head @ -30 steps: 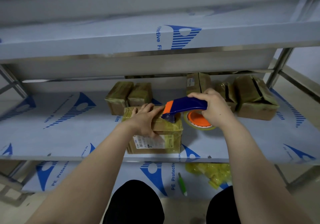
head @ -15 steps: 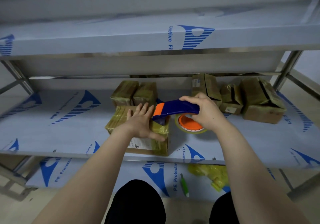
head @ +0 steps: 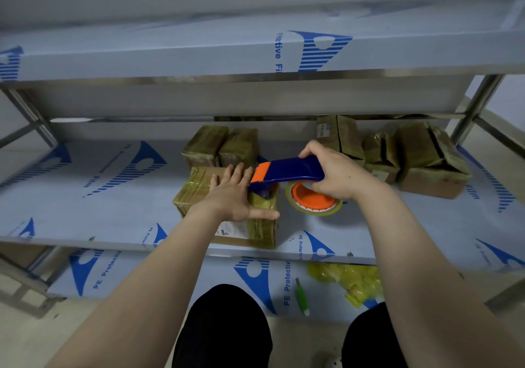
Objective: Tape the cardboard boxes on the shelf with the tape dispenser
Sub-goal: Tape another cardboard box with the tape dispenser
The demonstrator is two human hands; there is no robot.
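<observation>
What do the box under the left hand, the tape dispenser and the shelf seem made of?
Box: brown cardboard, matte sides, wrapped in glossy, wrinkled yellowish tape. Tape dispenser: probably plastic, smooth glossy blue and orange. Shelf: likely steel, shiny bare legs, covered in printed protective film.

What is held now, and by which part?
The right hand grips the tape dispenser by its blue handle; the left hand lies flat on the box.

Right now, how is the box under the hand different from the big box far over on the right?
The near box lies under the flat left hand; the right box is untouched. The right box has a dark gap on top; the near box shows none. The near box has a white label in front; the right box's front is plain. Both are taped brown cardboard on one shelf.
</observation>
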